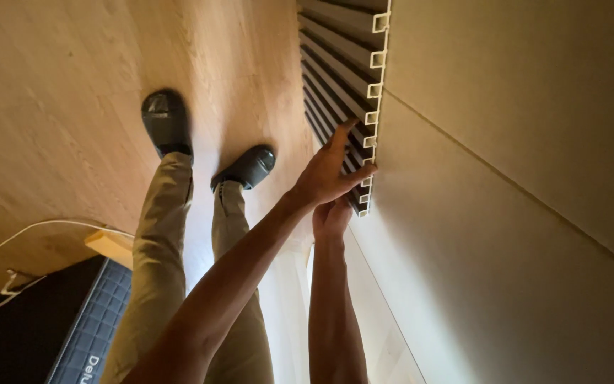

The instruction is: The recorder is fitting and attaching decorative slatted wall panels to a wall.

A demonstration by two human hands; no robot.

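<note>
Far left, at nine o'clock: a white cable (33, 231) trails over the pale wood floor (51, 85). At seven o'clock lies a dark quilted mattress (83, 323), with a small wooden block (111, 247) just beside its upper corner.

Left of centre: my two dark shoes (167, 121) stand on the floor, my khaki trouser legs (158, 263) running down toward six o'clock.

Centre: my left hand (332, 171) lies spread on the slatted wall panel (342, 71), fingers extended and pressed flat across the ribs, thumb hooked toward the panel's open edge at three o'clock of the hand. It presses; it does not clasp. My right hand (333, 217), directly at six o'clock of the left, meets the panel's lowest corner. Whether its fingers curl round the edge I cannot tell, since the left wrist covers them.

The panel occupies twelve o'clock, set against the beige wall (520, 213), its cut end showing a column of hollow white square channels.

Handling, as judged: hollow ribs suggest a light, fairly stiff piece, prone to flexing along its length, with thin channel walls that could crush or chip. Best held at the long edges with flat palms, not pinched at the exposed end.
</note>
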